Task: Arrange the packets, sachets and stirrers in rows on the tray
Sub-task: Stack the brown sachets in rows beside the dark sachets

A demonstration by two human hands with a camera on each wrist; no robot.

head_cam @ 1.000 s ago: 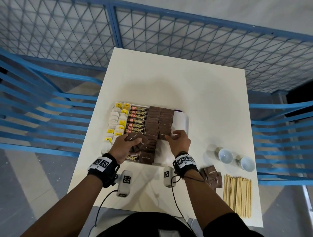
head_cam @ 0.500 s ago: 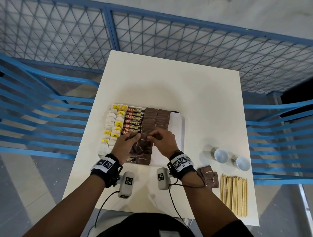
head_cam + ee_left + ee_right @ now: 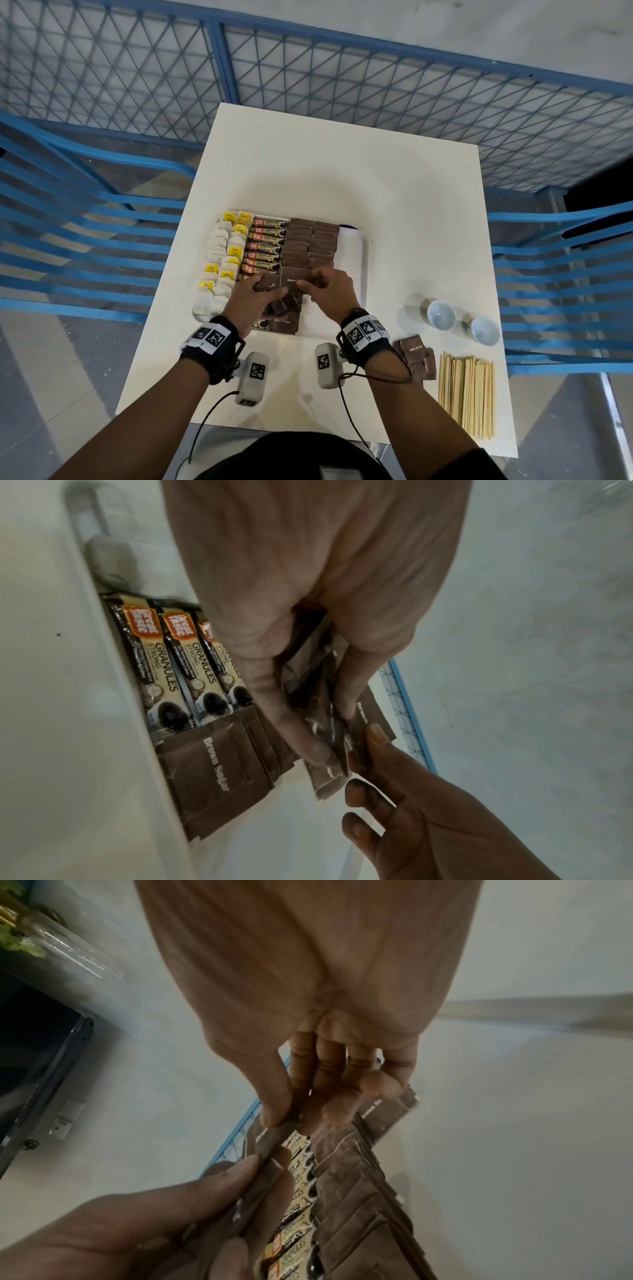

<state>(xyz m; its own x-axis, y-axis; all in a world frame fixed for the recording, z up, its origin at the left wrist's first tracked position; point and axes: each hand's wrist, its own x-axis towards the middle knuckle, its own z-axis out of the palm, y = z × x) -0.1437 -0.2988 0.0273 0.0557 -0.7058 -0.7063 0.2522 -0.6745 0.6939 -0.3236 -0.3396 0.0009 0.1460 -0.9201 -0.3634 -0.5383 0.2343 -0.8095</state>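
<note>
A small stack of brown paper sugar sachets [image 3: 270,286] is clutched in the left hand [image 3: 251,301] above the white rectangular tray [image 3: 354,260], and one sachet is being pinched off by the right hand [image 3: 330,291], presumably for the next row.

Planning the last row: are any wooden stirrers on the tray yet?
No, the wooden stirrers lie in a bundle on the table, right of the tray.

2 white cups [image 3: 441,314] are sitting near the white table's [image 3: 342,178] right edge. Blue mesh fencing [image 3: 342,85] is enclosing the table.
</note>
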